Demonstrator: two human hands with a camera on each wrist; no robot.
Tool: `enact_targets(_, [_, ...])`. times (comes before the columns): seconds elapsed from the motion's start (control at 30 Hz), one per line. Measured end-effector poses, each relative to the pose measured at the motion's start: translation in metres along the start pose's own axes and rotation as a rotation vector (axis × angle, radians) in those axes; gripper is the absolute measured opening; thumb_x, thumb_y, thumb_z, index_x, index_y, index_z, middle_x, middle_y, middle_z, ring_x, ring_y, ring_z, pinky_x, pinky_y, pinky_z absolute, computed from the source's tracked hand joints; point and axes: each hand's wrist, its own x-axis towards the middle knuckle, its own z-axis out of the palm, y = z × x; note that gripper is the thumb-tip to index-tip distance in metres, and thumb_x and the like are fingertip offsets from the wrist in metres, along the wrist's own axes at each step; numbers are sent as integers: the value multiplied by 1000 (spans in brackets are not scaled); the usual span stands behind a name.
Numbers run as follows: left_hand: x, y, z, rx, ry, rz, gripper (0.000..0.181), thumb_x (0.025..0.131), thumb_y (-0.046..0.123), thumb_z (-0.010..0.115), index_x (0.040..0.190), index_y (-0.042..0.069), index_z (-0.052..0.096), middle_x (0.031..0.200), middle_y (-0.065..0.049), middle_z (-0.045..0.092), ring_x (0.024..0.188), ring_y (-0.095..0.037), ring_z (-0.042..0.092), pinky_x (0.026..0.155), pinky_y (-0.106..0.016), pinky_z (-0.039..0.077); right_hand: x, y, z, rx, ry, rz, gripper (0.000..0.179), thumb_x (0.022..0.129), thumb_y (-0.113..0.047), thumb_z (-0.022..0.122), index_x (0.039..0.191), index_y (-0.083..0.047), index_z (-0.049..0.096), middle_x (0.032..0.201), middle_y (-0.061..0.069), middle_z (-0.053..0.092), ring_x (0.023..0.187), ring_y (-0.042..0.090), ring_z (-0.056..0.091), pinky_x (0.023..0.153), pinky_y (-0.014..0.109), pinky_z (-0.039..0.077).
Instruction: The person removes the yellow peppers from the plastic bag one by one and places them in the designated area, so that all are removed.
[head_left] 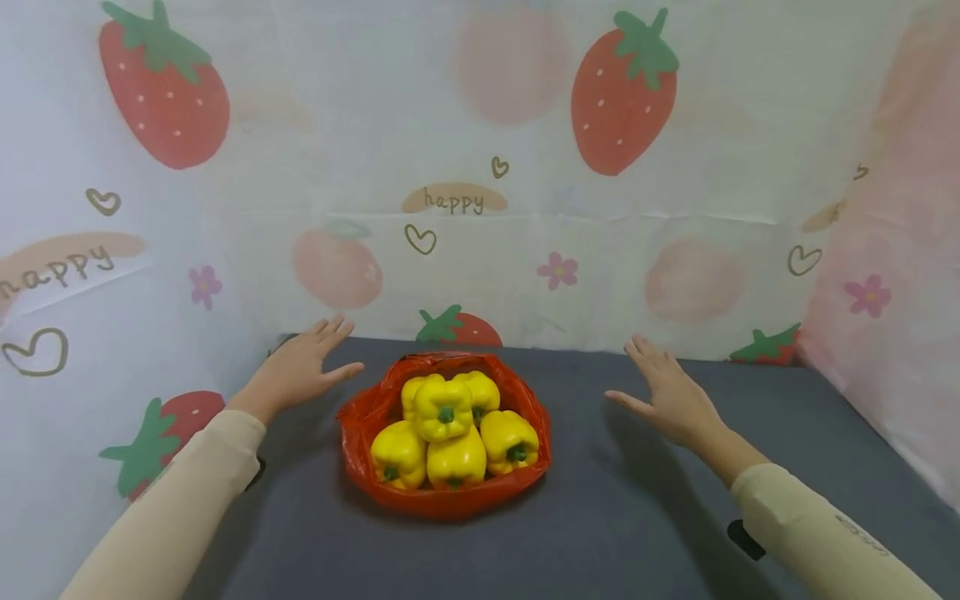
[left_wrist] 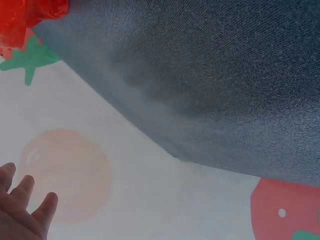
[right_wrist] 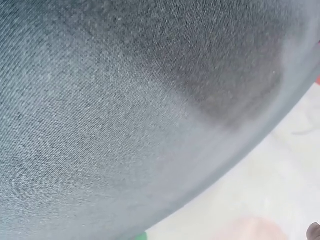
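Pale sheets printed with strawberries, hearts and the word "happy" enclosed the space we looked into. Below them we saw a dark grey table. On it, left of centre, sat a red bag, its rim spread wide. We saw the left hand raised near the bag's far left side and the right hand apart from it on the right, both with fingers straight and thumbs apart. Inside the bag, we counted six visible yellow peppers, heaped together.
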Motion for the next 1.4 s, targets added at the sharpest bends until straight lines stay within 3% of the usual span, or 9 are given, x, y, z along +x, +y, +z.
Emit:
enact_targets(0.27, [-7, 4, 3, 71, 5, 3, 82, 96, 58, 51, 157, 8, 28, 163, -22, 24, 149, -45, 22, 119, -64, 21, -2, -12, 6, -71, 6, -76, 90, 92, -54, 62, 155, 1, 28, 162, 23, 25, 151, 41, 22, 122, 61, 17])
enact_targets(0.6, [-11, 5, 7, 74, -19, 12, 81, 96, 57, 52, 157, 10, 27, 164, -21, 22, 151, -45, 19, 121, -65, 12, -6, -22, 8, -153, -15, -136, 87, 91, -55, 62, 153, -1, 34, 162, 20, 28, 150, 37, 28, 122, 58, 19])
enact_targets(1.0, [-21, 9, 11, 104, -19, 39, 80, 95, 55, 54, 156, 10, 30, 163, -20, 25, 150, -43, 22, 121, -64, 16, -14, -30, 18, -193, -44, -223, 85, 90, -50, 66, 154, -3, 34, 162, 15, 30, 151, 34, 26, 125, 50, 19])
enact_targets(1.4, [-29, 19, 11, 95, -28, 69, 80, 93, 56, 57, 154, 9, 36, 160, -21, 32, 148, -43, 28, 119, -63, 24, -11, -50, 20, -161, -61, -267, 88, 88, -54, 66, 154, -5, 34, 162, 14, 30, 151, 34, 28, 121, 54, 26])
